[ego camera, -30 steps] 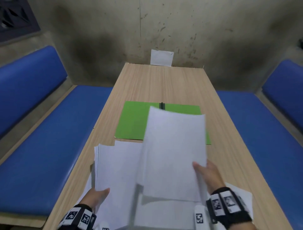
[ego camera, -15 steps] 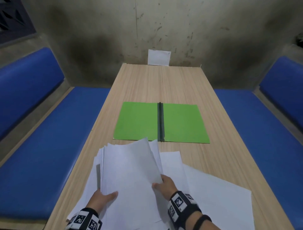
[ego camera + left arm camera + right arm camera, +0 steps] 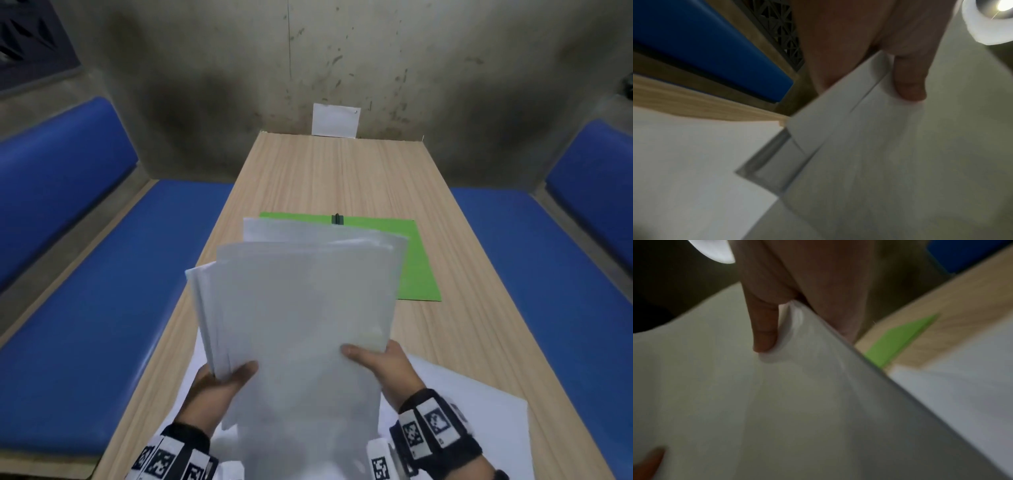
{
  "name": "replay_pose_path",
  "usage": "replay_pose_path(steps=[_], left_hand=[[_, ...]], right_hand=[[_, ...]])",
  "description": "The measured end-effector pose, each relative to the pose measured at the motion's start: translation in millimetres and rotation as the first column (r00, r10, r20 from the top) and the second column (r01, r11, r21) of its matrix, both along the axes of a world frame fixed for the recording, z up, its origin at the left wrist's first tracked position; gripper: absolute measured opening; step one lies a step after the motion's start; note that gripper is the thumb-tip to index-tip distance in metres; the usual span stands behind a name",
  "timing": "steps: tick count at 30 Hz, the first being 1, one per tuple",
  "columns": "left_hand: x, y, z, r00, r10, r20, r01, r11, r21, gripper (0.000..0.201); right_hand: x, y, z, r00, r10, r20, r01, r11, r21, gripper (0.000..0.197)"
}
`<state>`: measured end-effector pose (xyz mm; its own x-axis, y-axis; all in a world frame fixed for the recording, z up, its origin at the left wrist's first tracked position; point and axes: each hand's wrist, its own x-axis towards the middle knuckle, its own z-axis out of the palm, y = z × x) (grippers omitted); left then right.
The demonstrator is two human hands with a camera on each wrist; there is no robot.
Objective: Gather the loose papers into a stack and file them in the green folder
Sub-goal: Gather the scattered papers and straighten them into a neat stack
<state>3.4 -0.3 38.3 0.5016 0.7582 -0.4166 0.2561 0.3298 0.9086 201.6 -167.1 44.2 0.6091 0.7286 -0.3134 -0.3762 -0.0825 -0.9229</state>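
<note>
Both hands hold a stack (image 3: 301, 308) of white papers, raised and tilted above the table (image 3: 342, 171). Left hand (image 3: 219, 390) grips the lower left edge, thumb on top; right hand (image 3: 380, 366) pinches the lower right edge, thumb pressed on the front sheet (edges fan unevenly at the top). More loose sheets (image 3: 455, 407) lie on the table under the hands. Beyond the stack lies the open green folder (image 3: 416, 267), partly hidden by it.

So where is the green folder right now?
In the head view the green folder lies open on the wooden table, mid-table, mostly hidden behind the paper stack held up by both hands; the right wrist view shows a green corner.
</note>
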Motion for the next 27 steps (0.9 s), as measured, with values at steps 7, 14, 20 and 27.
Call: replay_pose_path(steps=[7,14,20,27], left_hand=[[10,-13,44,0.973,-0.187,0.133,0.16,0.969,0.188,0.065],[15,-7,34,0.976,-0.209,0.069,0.191,0.96,0.203,0.053],[19,-10,17,0.989,-0.147,0.026,0.139,0.971,0.192,0.042],[8,19,27,0.991,0.133,-0.013,-0.128,0.976,0.178,0.012]], right_hand=[[6,-18,41,0.961,0.037,0.273,-0.044,0.999,0.021,0.023],[8,-18,33,0.952,-0.012,0.305,0.001,0.999,0.037,0.045],[17,-20,14,0.945,0.029,0.325,0.007,0.994,-0.108,0.018],[41,-56,-42,0.909,0.125,0.399,0.141,0.807,-0.573,0.031]])
